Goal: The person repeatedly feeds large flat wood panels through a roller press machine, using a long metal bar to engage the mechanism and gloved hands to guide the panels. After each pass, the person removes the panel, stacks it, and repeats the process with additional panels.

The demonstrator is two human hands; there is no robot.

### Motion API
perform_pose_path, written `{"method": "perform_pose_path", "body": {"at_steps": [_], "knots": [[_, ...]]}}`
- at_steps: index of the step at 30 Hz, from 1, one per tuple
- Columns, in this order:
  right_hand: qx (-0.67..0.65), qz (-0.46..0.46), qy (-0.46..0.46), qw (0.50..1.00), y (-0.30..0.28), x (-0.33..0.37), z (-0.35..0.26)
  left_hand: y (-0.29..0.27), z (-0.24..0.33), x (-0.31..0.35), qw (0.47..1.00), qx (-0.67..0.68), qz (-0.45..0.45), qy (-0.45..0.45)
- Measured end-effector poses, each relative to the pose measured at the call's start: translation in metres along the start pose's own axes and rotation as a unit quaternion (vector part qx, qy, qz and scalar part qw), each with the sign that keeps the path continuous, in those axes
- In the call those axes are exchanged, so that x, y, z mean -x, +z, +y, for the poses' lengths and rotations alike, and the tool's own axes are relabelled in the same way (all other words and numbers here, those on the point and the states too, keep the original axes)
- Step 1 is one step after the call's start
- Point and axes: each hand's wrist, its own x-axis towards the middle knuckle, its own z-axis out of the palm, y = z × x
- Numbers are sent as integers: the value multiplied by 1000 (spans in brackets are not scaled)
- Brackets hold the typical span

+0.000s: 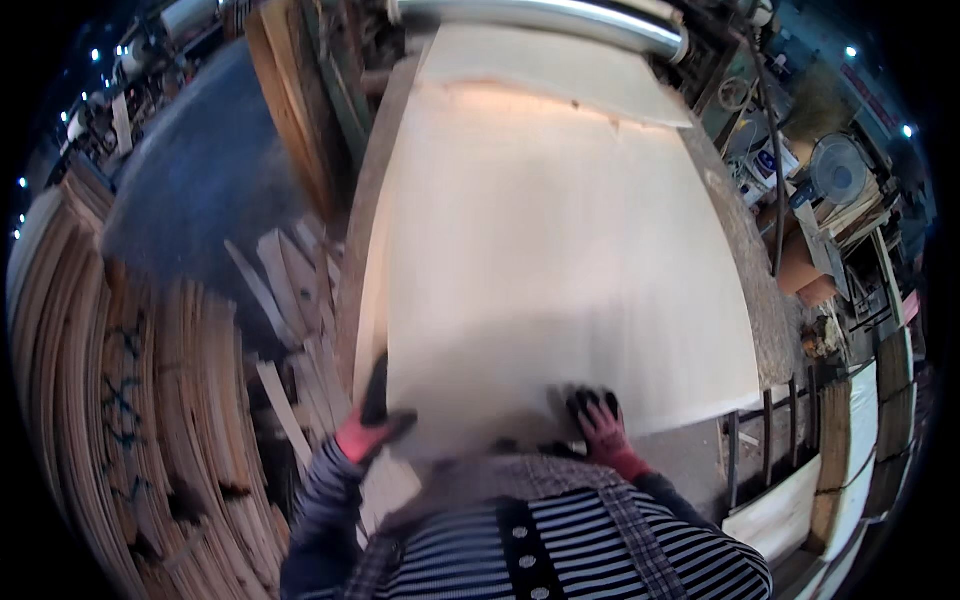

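Note:
A wide, pale wood veneer sheet (560, 260) lies in front of me, running away toward a metal roller. My left hand (368, 425), in a pink glove with black fingers, is at the sheet's near left edge. Its fingers stretch forward along that edge, with the thumb spread out over the wood. Farther right, my right hand (602, 428), gloved alike, rests on the near part of the sheet with its fingers apart and slightly blurred. A second veneer piece (550, 75) with a ragged edge shows at the far end.
A shiny metal roller (550, 25) spans the far end. Bundled veneer stacks (170, 400) stand at left, near loose wood strips (290, 280). At right are upright metal bars (768, 435), more bundled wood (835, 470) and a round fan (838, 170).

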Motion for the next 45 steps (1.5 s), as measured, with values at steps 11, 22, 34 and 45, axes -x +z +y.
{"method": "perform_pose_path", "body": {"at_steps": [11, 22, 34, 45], "knots": [[-60, 327, 52, 942, -181, -14, -34, -90, 47, -51, 873, -192, 278, 353], [70, 279, 10, 958, -263, -71, -35, -40, -166, -82, 656, -653, 378, 37], [3, 238, 18, 971, -156, -247, 87, -54, -145, -81, 797, -448, 365, -176], [-21, 32, -47, 998, -39, -86, 19, -66, -165, -91, 810, -443, 355, -146]]}}
